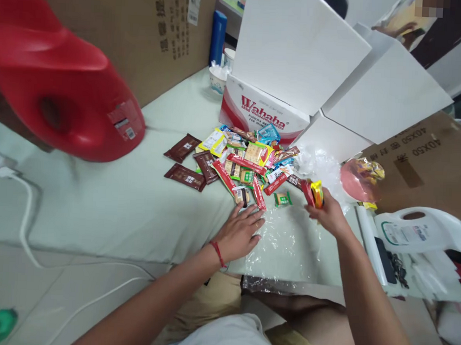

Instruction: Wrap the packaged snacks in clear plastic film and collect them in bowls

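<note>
My left hand lies flat with fingers spread at the near edge of a pile of wrapped snacks. Its fingertips reach a small clear-wrapped biscuit and the end of a red stick packet. A clear plastic sheet stretches beside it over the table edge. My right hand, raised right of the pile, is closed around red and yellow snack packets. Several dark brown packets lie on the pile's left side. A green-wrapped biscuit rests apart, between my hands.
Behind the pile stands a Wahaha carton with raised white flaps. A red jug and a cardboard box are at left. Crumpled clear plastic, a pink bowl and a white bottle are at right.
</note>
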`<state>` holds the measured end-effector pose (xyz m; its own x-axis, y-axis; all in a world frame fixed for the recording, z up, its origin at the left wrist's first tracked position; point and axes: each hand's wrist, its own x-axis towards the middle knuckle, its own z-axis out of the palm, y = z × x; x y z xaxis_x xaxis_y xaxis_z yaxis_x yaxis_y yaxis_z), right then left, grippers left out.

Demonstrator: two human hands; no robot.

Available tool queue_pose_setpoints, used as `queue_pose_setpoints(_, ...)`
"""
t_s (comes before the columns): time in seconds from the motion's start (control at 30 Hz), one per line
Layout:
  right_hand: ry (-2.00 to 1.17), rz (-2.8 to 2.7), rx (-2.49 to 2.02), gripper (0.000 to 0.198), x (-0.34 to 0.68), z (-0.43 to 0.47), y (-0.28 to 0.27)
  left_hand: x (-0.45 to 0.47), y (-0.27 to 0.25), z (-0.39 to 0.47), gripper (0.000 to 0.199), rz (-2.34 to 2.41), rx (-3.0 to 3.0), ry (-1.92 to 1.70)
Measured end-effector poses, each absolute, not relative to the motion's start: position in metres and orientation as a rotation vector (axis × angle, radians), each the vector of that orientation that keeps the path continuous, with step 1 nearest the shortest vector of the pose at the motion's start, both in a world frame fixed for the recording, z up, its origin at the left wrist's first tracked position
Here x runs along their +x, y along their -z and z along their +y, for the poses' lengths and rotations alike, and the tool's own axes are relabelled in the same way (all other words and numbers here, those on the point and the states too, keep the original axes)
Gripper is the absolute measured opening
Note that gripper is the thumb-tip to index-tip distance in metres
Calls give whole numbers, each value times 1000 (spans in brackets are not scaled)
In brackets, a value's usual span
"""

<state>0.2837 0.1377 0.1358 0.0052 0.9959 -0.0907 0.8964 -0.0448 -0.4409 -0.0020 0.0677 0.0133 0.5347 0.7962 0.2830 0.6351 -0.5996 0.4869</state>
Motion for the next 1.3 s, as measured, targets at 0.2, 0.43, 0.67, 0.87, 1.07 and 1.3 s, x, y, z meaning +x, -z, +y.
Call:
queue_pose_setpoints(0.2, -642, -2512, -1680, 57, 291, 52, -127, -3, -16, 67, 47, 1167, 2471, -630)
queue_pose_setpoints(0.43, -506, -2720, -1616, 65, 274, 63, -90, -1, -19, 68, 47, 1187, 2562, -539)
queue_pose_setpoints(0.67, -561, -2620, -1340, 51, 290, 62, -81, 0, -17, 68, 45, 1195, 2565, -550)
queue_pose_setpoints(0.87, -608, -2651, -1466, 68, 287, 59, -79, -2, -15, 70, 49, 1177, 2545, -557)
queue_pose_setpoints(1.07, -566, -2435, -1397, 75, 313, 16, -95, -19, -27, 70, 46, 1032, 2516, -805)
queue_pose_setpoints(1.3, -394, -2273, -1472, 67, 339, -89, -66, -29, -43, 11, 69, 719, 2665, -960)
